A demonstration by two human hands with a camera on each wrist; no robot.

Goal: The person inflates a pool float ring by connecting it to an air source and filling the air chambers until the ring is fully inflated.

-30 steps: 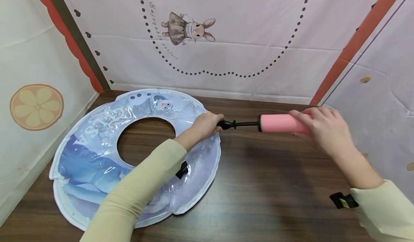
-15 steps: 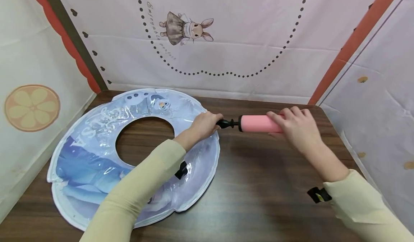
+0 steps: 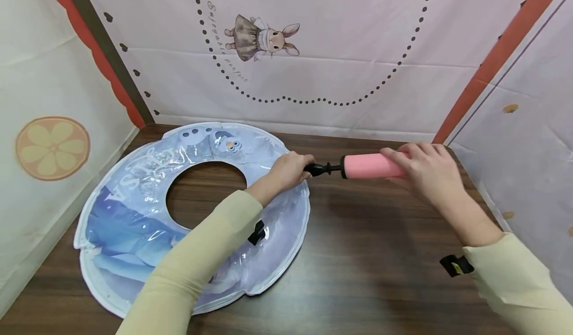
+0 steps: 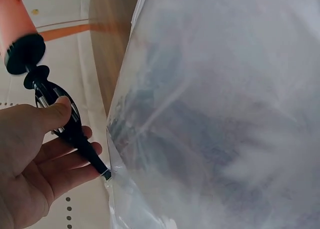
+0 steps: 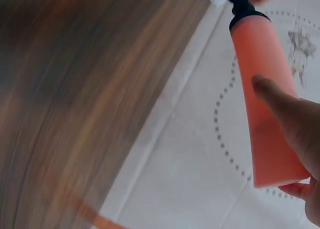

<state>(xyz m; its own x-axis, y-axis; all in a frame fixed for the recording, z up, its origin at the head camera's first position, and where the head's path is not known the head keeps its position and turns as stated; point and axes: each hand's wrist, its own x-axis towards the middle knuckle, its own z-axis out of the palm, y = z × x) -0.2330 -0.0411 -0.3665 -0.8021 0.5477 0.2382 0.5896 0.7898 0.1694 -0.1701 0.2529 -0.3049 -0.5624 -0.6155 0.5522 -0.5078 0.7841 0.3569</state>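
A pink hand pump (image 3: 364, 166) lies level above the table's far half. My left hand (image 3: 286, 170) holds its black handle end (image 4: 72, 116) between thumb and fingers, and the narrow tip meets the edge of the swim ring in the left wrist view. My right hand (image 3: 431, 175) grips the pink barrel (image 5: 262, 69) from the other end, thumb along its side. A short length of black rod shows between handle and barrel. The blue and lilac swim ring (image 3: 282, 225), glossy and fairly flat, lies under my left forearm, which hides part of it.
The dark wooden table (image 3: 349, 275) carries the ring on its left side. A printed pale cloth wall (image 3: 340, 61) stands behind, and further cloth walls rise at left (image 3: 31, 225) and right (image 3: 528, 151).
My right hand first pushed the barrel left toward my left hand, shortening the visible rod. Since then it has drawn back slightly to the right. My left hand stays by the ring's edge.
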